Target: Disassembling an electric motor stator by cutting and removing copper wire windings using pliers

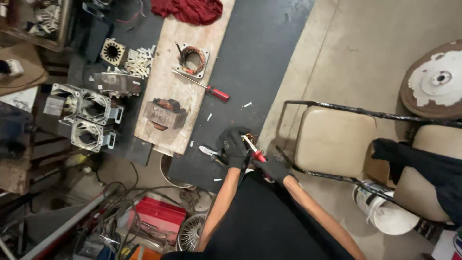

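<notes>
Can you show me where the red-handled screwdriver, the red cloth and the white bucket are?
red-handled screwdriver (217, 93): head view, on its red handle.
red cloth (188, 10): head view, on the middle of the bunched cloth.
white bucket (391, 214): head view, on its side wall.

Concrete floor (365, 58), cushioned chair (334, 139), perhaps dim.

Left hand (234, 147) and right hand (273, 167): each covered by a black fabric work glove ending at the wrist; forearms unsleeved; torso in a black garment
</notes>
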